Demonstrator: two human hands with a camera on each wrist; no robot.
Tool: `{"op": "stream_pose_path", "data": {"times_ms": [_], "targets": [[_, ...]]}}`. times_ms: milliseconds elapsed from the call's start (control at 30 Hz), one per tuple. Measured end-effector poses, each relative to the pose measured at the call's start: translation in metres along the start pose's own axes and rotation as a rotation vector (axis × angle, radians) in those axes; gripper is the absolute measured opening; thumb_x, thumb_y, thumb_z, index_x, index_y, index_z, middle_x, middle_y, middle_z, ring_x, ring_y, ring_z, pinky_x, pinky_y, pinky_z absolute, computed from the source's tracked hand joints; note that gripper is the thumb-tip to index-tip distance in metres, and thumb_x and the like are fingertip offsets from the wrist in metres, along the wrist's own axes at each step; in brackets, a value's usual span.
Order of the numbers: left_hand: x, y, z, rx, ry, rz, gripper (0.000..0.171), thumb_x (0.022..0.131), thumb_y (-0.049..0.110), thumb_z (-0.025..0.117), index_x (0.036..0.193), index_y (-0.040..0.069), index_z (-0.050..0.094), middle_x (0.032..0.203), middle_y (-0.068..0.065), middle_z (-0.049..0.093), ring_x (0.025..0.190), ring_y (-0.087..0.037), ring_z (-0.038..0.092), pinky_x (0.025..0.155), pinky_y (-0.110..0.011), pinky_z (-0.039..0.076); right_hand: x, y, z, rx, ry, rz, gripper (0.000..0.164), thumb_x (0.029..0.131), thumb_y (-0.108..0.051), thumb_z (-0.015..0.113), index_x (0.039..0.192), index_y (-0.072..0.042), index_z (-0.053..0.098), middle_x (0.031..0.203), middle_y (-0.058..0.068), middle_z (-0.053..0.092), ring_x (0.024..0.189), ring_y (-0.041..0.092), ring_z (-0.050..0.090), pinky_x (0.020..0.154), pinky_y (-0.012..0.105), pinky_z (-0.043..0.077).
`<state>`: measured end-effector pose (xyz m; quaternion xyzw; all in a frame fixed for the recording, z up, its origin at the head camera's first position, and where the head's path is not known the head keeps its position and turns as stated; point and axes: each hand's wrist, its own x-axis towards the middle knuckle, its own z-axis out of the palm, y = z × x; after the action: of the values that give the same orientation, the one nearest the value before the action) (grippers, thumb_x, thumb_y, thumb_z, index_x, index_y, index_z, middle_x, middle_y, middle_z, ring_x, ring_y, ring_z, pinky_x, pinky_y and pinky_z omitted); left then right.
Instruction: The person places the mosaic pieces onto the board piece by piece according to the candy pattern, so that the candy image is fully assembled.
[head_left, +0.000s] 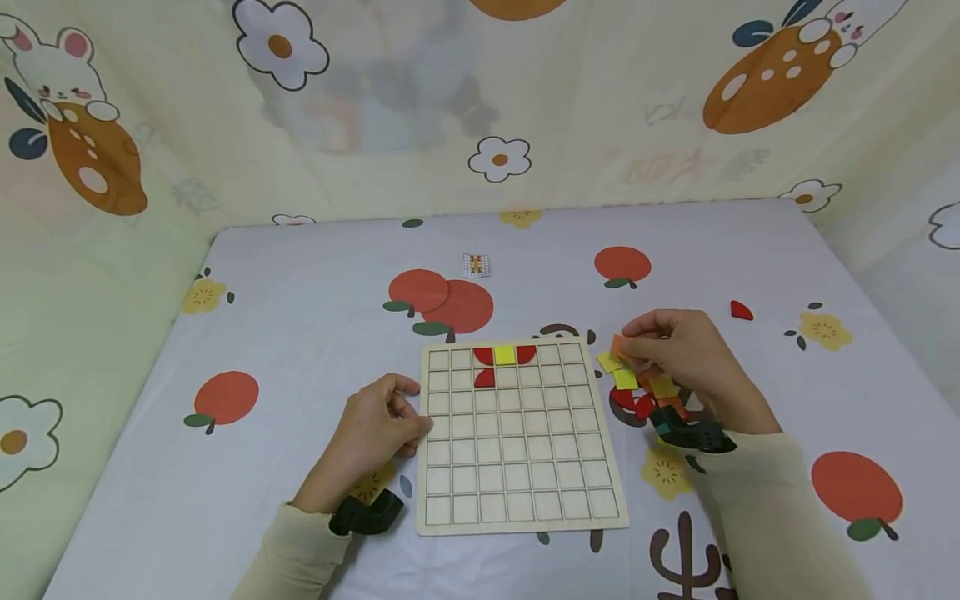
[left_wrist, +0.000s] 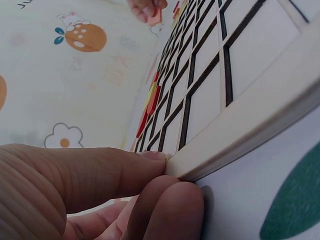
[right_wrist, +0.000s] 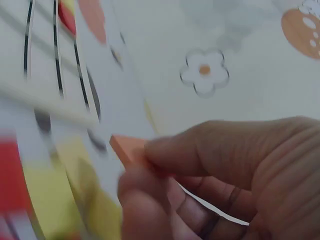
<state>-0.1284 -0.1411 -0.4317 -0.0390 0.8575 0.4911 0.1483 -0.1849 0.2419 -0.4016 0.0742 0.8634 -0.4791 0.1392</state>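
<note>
A wooden grid board (head_left: 522, 437) lies flat, with a yellow square tile (head_left: 505, 355) and three red quarter-round tiles (head_left: 485, 378) in its upper cells. At its left edge, my left hand (head_left: 378, 421) pinches the rim; the left wrist view shows the thumb (left_wrist: 145, 162) and fingertips meeting at the board's edge. To the right of the board, my right hand (head_left: 671, 350) holds an orange tile (right_wrist: 131, 150) between thumb and finger. Below that hand is a loose pile of yellow tiles (head_left: 625, 379), red tiles (head_left: 643, 407) and orange tiles, partly hidden by the hand and wrist camera.
A lone red quarter-round tile (head_left: 741, 310) lies at the right, beyond the right hand. Behind the board is a small printed pattern card (head_left: 476, 266). The patterned tablecloth (head_left: 315, 333) covers the table, and a printed curtain (head_left: 405, 117) hangs behind it.
</note>
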Motion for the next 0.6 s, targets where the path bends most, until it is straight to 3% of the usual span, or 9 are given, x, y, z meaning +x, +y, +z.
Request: {"op": "stream_pose_path", "data": {"times_ms": [300,600], "targets": [[0.000,-0.002,0.000,-0.012,-0.001,-0.006,0.040,0.087,0.003,0.082,0.122,0.002,0.061,0.078,-0.008,0.064,0.056,-0.018,0.064,0.055,-0.029,0.057,0.012,-0.021,0.044,0.173,-0.246,-0.055,0.027,0.098,-0.010,0.072,0.116,0.008,0.066,0.092,0.015,0.072,0.073,0.021,0.071,0.069,0.029,0.062],[0.001,-0.002,0.000,-0.015,-0.001,-0.001,0.041,0.087,0.003,0.082,0.122,0.002,0.061,0.077,-0.008,0.064,0.056,-0.018,0.065,0.055,-0.030,0.058,0.019,-0.034,0.078,0.146,-0.319,-0.081,0.018,0.096,-0.004,0.068,0.111,0.006,0.069,0.090,0.015,0.073,0.070,0.021,0.070,0.068,0.030,0.063]]}}
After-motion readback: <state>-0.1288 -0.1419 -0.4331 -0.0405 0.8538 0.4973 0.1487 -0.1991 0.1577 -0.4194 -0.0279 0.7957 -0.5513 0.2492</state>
